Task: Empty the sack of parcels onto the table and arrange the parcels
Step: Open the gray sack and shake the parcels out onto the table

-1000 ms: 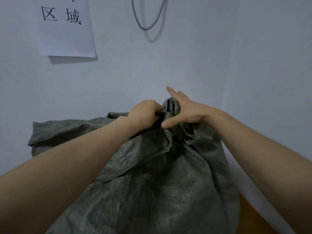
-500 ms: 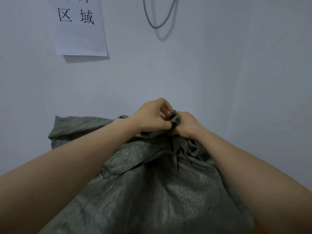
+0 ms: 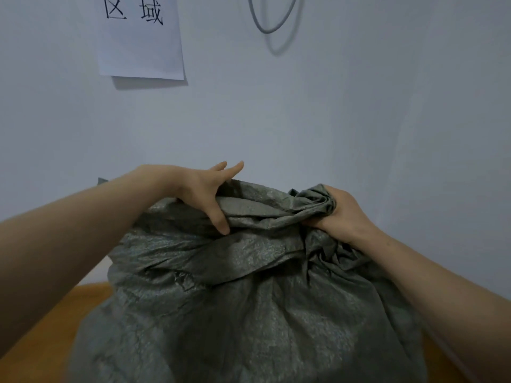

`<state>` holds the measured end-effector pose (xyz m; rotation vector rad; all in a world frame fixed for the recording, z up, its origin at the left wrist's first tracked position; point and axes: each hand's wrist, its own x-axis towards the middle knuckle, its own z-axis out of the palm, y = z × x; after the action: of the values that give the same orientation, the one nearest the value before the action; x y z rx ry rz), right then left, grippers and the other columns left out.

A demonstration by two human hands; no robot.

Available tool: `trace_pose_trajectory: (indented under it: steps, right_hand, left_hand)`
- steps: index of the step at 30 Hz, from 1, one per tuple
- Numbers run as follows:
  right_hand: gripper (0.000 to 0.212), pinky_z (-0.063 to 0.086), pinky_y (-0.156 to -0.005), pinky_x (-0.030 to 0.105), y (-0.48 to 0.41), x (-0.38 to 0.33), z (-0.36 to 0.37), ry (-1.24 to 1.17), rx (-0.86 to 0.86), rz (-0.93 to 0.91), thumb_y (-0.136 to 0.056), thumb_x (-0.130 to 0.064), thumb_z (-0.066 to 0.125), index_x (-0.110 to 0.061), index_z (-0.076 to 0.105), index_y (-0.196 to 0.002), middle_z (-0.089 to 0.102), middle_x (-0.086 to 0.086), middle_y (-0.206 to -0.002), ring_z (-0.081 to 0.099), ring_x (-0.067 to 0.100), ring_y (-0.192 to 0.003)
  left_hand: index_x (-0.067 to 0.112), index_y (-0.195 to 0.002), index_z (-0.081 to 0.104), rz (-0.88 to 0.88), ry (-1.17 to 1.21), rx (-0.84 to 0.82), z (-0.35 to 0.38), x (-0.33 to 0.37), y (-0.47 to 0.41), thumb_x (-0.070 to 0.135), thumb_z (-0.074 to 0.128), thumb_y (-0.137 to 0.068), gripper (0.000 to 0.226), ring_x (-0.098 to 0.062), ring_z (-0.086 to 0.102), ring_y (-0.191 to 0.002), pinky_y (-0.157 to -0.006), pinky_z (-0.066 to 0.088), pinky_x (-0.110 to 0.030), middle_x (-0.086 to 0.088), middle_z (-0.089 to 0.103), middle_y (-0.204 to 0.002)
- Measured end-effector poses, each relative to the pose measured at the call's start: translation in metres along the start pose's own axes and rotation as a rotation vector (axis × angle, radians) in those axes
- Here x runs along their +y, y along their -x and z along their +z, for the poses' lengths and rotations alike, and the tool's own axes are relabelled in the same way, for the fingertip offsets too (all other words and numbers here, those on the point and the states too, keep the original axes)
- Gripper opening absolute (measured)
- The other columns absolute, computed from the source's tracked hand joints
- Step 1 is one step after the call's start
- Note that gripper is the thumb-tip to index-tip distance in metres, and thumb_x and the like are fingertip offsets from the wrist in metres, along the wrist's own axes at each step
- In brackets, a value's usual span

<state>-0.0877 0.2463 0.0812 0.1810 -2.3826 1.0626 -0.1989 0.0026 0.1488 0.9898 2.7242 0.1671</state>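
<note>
1. At the top right of the sack (image 3: 249, 313), the right hand (image 3: 343, 214) grips the gathered neck. Its fingers are curled tight round a twisted wad of cloth.
2. The left hand (image 3: 204, 194) is spread flat rather than clenched. Its thumb lies straight down the front of a fold at the rim and two fingers point straight past the rim, so the rim sits in the fork between them.
3. Between the two hands the rim runs as a slack, rolled edge, and both forearms reach in from the lower corners.
4. The sack stands upright on the table (image 3: 55, 313), near the wall (image 3: 304, 120) behind it. A wedge of wooden top shows to its left and a smaller sliver at the lower right, where a corner of the wall closes in.
5. The sack is grey-green woven material with a dull sheen, crinkled all over. Deep creases fan down from the gripped neck over a full, rounded body.
6. The cloth hides whatever is inside.
7. A sheet of paper (image 3: 141, 45) with two printed characters hangs on the wall at upper left, and a loop of grey cable (image 3: 271, 26) hangs to its right.
</note>
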Motion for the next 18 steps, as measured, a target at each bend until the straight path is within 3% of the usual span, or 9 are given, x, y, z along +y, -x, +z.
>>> trace_pose_trajectory:
  steps: [3,6,8,10,14,18]
  right_hand:
    - [0.023,0.049,-0.076,0.019,0.008,0.002,-0.002,-0.043,-0.035,-0.081,-0.071,-0.010,0.080,-0.014,0.068,-0.089,0.069,0.002,-0.087,0.063,0.011,-0.081]
    - [0.029,0.049,-0.085,0.016,0.014,0.000,-0.001,-0.097,-0.055,-0.176,-0.067,-0.015,0.077,-0.027,0.065,-0.091,0.070,0.000,-0.097,0.065,0.006,-0.090]
    - [0.034,0.049,-0.085,0.014,0.013,0.000,-0.005,-0.095,-0.052,-0.161,-0.066,-0.008,0.081,-0.023,0.067,-0.093,0.070,-0.001,-0.097,0.065,0.002,-0.089]
    - [0.035,0.048,-0.079,0.010,0.008,-0.002,-0.013,-0.070,-0.020,-0.109,-0.064,0.001,0.084,-0.013,0.069,-0.093,0.070,0.000,-0.090,0.063,-0.004,-0.081]
    - [0.035,0.046,-0.067,0.003,-0.010,-0.022,-0.027,-0.114,0.171,-0.019,-0.062,0.002,0.084,-0.009,0.067,-0.090,0.065,-0.010,-0.079,0.058,-0.013,-0.064]
    - [0.034,0.051,-0.082,0.019,-0.039,-0.048,-0.048,-0.161,0.356,-0.021,-0.065,0.000,0.083,-0.011,0.067,-0.094,0.067,-0.001,-0.089,0.062,0.010,-0.084]
  left_hand:
    - [0.041,-0.149,-0.006,0.017,0.003,0.036,0.002,-0.004,-0.008,0.031,0.090,-0.057,0.133,-0.018,0.022,-0.143,-0.115,0.025,-0.036,0.005,0.020,-0.156]
    - [0.034,-0.148,0.027,0.046,0.021,0.087,0.007,-0.001,-0.011,0.028,0.087,-0.064,0.104,-0.012,0.049,-0.117,-0.101,0.037,-0.027,0.012,0.052,-0.124]
    - [0.024,-0.124,0.061,0.065,0.026,0.146,0.008,0.001,-0.014,0.027,0.084,-0.069,0.060,-0.014,0.059,-0.103,-0.086,0.042,-0.023,0.011,0.062,-0.100]
    - [0.014,-0.100,0.069,0.057,-0.015,0.246,0.006,0.004,-0.014,0.027,0.081,-0.073,0.032,-0.020,0.062,-0.089,-0.074,0.040,-0.023,0.004,0.063,-0.082]
    - [0.005,-0.095,0.072,0.047,-0.025,0.604,-0.018,0.015,-0.010,0.030,0.077,-0.076,0.032,-0.028,0.062,-0.091,-0.074,0.042,-0.029,-0.016,0.068,-0.089]
    - [0.004,-0.093,0.073,0.017,0.053,0.845,-0.052,0.036,-0.005,0.024,0.075,-0.078,0.025,-0.033,0.061,-0.094,-0.074,0.039,-0.029,-0.020,0.067,-0.092]
